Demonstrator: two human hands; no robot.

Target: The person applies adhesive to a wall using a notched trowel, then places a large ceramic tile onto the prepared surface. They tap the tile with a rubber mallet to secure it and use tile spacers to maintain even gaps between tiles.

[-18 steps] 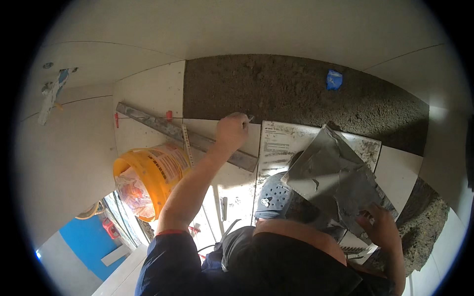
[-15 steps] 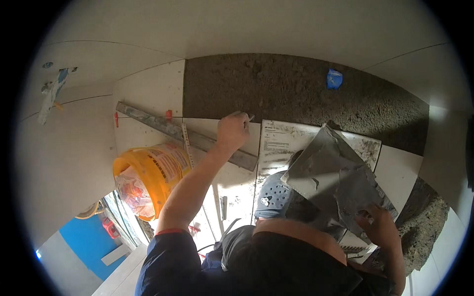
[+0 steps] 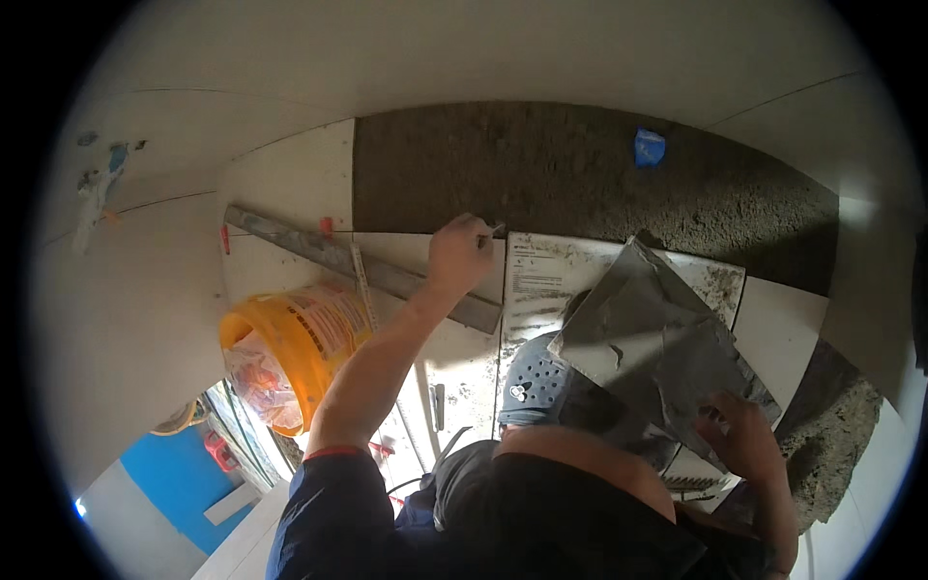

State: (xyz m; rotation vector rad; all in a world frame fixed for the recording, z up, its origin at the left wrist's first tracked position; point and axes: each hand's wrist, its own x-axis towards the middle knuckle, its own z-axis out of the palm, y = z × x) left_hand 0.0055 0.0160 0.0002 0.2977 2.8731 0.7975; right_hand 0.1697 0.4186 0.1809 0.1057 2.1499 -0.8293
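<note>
My left hand (image 3: 462,255) is closed, fingers curled in, at the seam between the pale floor tiles and the dark mortar bed (image 3: 503,164). A small pale tip (image 3: 499,230) sticks out past its fingers; its kind is too small to tell. My right hand (image 3: 744,437) has its fingers curled at the lower right part of a square tile (image 3: 628,324) smeared with grey mortar. What those fingers hold, if anything, I cannot make out. The coated tile lies turned cornerwise over a printed white tile (image 3: 536,275), next to my dark clog (image 3: 534,379). A notched metal edge (image 3: 688,483) shows below it.
At left an orange bucket (image 3: 307,333) lies tipped, plastic inside. A long grey straightedge bar (image 3: 372,271) lies slantwise, near red clips (image 3: 327,225) and a ruler (image 3: 363,283). A blue scrap (image 3: 649,148) sits on the mortar bed. Loose mortar (image 3: 833,449) is heaped at right.
The view has shifted slightly. Both hands stay in nearly the same places, the left closed by the seam and the right at the coated tile.
</note>
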